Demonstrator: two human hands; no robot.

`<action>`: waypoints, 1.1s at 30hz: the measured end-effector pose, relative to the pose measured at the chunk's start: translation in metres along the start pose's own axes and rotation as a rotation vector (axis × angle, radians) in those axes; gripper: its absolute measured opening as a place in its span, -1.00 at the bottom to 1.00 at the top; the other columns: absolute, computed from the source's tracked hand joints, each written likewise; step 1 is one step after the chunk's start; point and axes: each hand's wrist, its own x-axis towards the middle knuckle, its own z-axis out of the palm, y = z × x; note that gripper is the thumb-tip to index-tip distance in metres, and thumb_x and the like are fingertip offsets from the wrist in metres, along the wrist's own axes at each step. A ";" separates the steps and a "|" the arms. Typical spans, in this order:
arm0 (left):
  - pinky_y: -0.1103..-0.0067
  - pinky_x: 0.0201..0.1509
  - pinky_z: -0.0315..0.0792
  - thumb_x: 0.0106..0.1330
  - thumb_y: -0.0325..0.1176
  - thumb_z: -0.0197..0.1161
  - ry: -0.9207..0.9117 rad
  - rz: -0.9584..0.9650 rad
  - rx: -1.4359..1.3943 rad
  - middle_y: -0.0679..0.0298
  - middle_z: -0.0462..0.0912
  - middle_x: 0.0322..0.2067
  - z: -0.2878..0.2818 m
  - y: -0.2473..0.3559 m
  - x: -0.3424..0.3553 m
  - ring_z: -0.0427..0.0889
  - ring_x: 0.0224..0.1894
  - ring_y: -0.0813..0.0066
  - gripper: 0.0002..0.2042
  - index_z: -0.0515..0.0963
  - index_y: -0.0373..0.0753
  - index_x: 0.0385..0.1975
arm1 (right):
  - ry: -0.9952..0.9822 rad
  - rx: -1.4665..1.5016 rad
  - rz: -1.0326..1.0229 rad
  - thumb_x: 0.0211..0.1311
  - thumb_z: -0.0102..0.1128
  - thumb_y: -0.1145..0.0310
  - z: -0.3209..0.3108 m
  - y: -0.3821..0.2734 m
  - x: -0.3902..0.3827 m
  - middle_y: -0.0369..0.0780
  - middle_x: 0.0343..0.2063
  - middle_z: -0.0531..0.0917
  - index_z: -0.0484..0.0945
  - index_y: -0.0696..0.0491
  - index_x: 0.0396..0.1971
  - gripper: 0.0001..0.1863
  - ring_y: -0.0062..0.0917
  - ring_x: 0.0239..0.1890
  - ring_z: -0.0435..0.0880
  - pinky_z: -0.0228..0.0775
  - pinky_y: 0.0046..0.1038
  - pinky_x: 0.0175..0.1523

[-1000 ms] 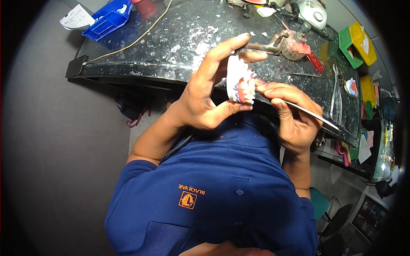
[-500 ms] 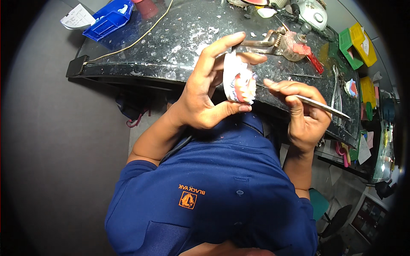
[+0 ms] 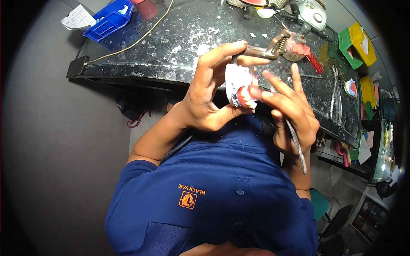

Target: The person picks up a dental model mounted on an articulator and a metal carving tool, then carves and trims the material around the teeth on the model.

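My left hand [image 3: 200,102] grips a white plaster dental model [image 3: 235,81] between thumb and fingers, above the near edge of the bench. Pink wax and pale teeth [image 3: 247,97] show on the model's right side. A metal hinged articulator [image 3: 261,52] with a spring extends from the model past my left fingers. My right hand [image 3: 299,115] keeps a slim metal spatula [image 3: 294,143] tucked against the palm, its flat end pointing down toward me. One right fingertip is at the teeth, seemingly touching them; the other fingers are spread. The spatula's other end is mostly hidden by the fingers.
On the dark, speckled bench [image 3: 171,47] lie a round glass jar [image 3: 294,51] with red wax pieces, a red-handled tool [image 3: 315,64], long metal tweezers [image 3: 334,94] and another small dental model [image 3: 351,88]. A blue bin [image 3: 106,25] stands far left, green and yellow bins [image 3: 361,42] far right.
My right hand has turned and come closer to the model, a finger now reaching the teeth. The spatula has swung from pointing right to pointing down. The model and articulator have tilted slightly.
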 end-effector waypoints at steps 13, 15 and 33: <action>0.46 -0.06 0.62 0.16 -0.72 0.43 0.096 0.229 0.241 -0.26 0.50 0.23 0.006 -0.012 -0.006 0.69 -0.09 0.34 -0.12 0.06 -0.36 0.47 | 0.209 0.247 0.336 0.37 0.30 0.57 0.002 -0.011 -0.004 0.02 -0.18 0.78 0.71 0.30 -0.17 -0.87 -0.28 -0.13 0.79 0.60 -0.38 0.06; 0.45 -0.05 0.61 0.17 -0.71 0.42 0.070 0.258 0.217 -0.28 0.49 0.24 0.004 -0.013 -0.003 0.69 -0.09 0.31 -0.14 0.08 -0.34 0.46 | 0.250 0.327 0.365 0.37 0.29 0.60 0.006 -0.008 -0.006 0.00 -0.19 0.79 0.70 0.31 -0.17 -0.88 -0.32 -0.14 0.79 0.60 -0.41 0.05; 0.25 0.25 0.56 0.08 -0.49 0.65 0.181 0.190 0.492 -0.31 0.51 0.21 -0.003 -0.006 0.003 0.59 0.25 -0.02 0.07 -0.11 -0.29 0.45 | 0.281 0.731 0.669 0.59 0.03 0.51 0.016 -0.017 -0.010 0.07 -0.22 0.75 0.50 0.33 -0.06 -0.83 -0.31 -0.12 0.82 0.76 -0.29 0.05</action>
